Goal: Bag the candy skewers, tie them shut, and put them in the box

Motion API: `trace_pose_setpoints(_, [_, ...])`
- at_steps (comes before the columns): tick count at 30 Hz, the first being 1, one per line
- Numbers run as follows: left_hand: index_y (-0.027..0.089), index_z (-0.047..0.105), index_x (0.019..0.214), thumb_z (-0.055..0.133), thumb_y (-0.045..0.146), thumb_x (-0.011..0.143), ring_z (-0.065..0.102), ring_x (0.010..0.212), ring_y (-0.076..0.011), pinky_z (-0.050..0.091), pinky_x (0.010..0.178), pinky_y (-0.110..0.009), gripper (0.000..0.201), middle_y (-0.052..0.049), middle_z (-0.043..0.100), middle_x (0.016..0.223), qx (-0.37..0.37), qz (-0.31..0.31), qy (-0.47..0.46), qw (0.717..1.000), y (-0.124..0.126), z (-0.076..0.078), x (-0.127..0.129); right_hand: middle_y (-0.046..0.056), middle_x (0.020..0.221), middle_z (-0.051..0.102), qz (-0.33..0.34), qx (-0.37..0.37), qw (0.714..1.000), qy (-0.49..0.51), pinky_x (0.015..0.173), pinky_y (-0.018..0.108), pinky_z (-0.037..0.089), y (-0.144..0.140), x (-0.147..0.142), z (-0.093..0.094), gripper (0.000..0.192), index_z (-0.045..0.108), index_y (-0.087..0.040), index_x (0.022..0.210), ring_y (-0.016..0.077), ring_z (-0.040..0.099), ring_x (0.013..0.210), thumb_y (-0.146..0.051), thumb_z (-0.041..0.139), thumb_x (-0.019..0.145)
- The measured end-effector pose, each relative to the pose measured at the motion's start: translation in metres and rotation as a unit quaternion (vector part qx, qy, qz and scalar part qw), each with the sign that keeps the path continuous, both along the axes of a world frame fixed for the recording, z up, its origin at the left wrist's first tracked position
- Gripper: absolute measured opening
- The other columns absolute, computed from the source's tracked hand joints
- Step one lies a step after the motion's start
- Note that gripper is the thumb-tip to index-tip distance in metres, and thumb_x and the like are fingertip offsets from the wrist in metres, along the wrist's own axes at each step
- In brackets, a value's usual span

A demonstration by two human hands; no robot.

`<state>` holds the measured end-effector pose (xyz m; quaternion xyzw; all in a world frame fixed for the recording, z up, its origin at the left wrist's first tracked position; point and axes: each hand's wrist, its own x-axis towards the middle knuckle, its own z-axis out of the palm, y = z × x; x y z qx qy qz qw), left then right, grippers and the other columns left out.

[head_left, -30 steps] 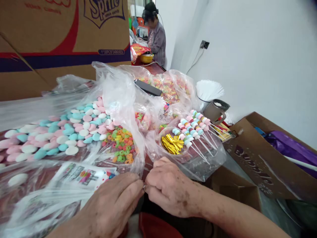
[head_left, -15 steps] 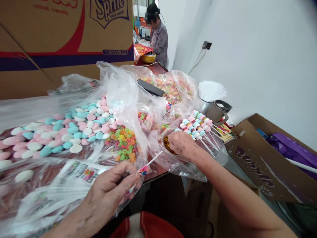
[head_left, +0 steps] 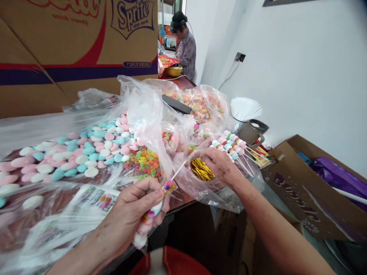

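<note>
The left hand (head_left: 134,214) is closed around a candy skewer (head_left: 151,214) that sits in a thin clear wrapper. The fingers are curled tight near the top of the candy, and the white stick (head_left: 177,172) points up and to the right out of the fist. The right hand (head_left: 220,166) reaches into a clear plastic bag (head_left: 212,191) at the near right edge of the table. Its fingertips are pinched at a bundle of gold twist ties (head_left: 201,170); if it already holds one tie, I cannot tell.

The ties are thin, shiny and stiff, and they lie tangled together, so I think several may come out at once and some may fall on the floor. The wrapper is smooth and slippery; if the left grip loosens, the gathered neck can open again and the soft round candies may slide off the stick. The bag itself hangs partly over the table edge (head_left: 183,202) and could be pulled down.

On the left lies a wide heap of pastel marshmallow discs (head_left: 86,152), matte and puffy. Beside it are small bright candy rings (head_left: 145,162). Finished skewers (head_left: 229,145) lie just behind the right hand. Far away another person (head_left: 186,47) works at a table.
</note>
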<state>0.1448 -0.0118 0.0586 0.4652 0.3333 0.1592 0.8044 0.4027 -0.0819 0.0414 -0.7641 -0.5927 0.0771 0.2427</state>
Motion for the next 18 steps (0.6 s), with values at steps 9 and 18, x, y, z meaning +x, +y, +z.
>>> trace_pose_setpoints(9, [0.018,0.059,0.074,0.071,0.036,0.082,0.049,0.041,-0.0070,0.029,0.033,-0.012,0.023,-0.004,0.068,0.064,0.033,-0.017,-0.071,0.997,-0.017,-0.008,0.008,-0.004,0.066,0.068,-0.089,0.293,0.807,0.504,0.058,0.026,0.054,0.005,-0.049,0.000,0.016,0.059,-0.021,0.091,0.0130,0.065,0.055,-0.026,0.067,0.079])
trace_pose_setpoints(18, [0.017,0.056,0.071,0.071,0.034,0.081,0.047,0.041,-0.0047,0.029,0.036,-0.012,0.025,-0.001,0.066,0.062,0.057,0.060,-0.047,0.995,-0.021,-0.006,0.017,-0.004,0.069,0.064,-0.040,0.251,0.667,0.700,0.054,0.020,0.049,0.004,-0.119,-0.006,0.017,0.062,-0.019,0.083,0.0083,0.058,0.055,-0.025,0.076,0.075])
